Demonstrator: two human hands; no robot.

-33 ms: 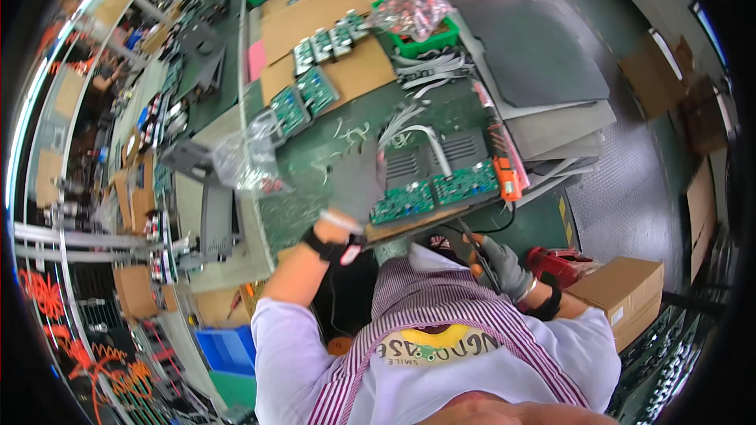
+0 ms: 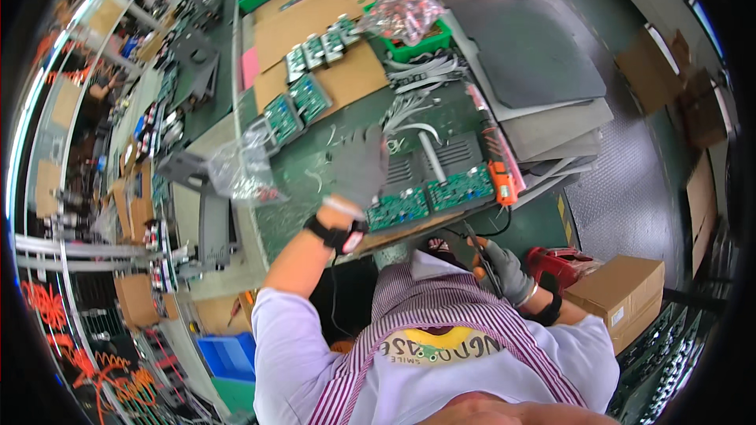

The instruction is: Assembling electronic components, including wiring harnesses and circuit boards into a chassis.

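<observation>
My left hand (image 2: 358, 167), in a grey glove, lies over the green bench top beside the left black housing, its fingers stretched out and apparently flat. Small white scraps (image 2: 316, 180) are scattered around it. Two green circuit boards (image 2: 461, 186) sit side by side on the near ends of the slotted black housings (image 2: 461, 151). A pale flat cable (image 2: 431, 157) runs over the housings, and grey ribbon cables (image 2: 405, 114) lie just beyond. Low by my lap, my gloved right hand (image 2: 510, 274) is closed round a slim dark hand tool (image 2: 486, 261); its exact kind is unclear.
An orange-and-black power screwdriver (image 2: 501, 177) lies right of the housings. Further off are more circuit boards (image 2: 310, 97), cardboard (image 2: 358, 79) and a green bin (image 2: 417, 49) with a plastic bag. Grey sheets (image 2: 528, 55) are stacked at right. A carton (image 2: 618, 295) stands below them.
My left hand has moved slightly away from me across the bench. White scraps near its fingers lie differently. The right hand keeps its hold on the tool; the whole view has shifted a little.
</observation>
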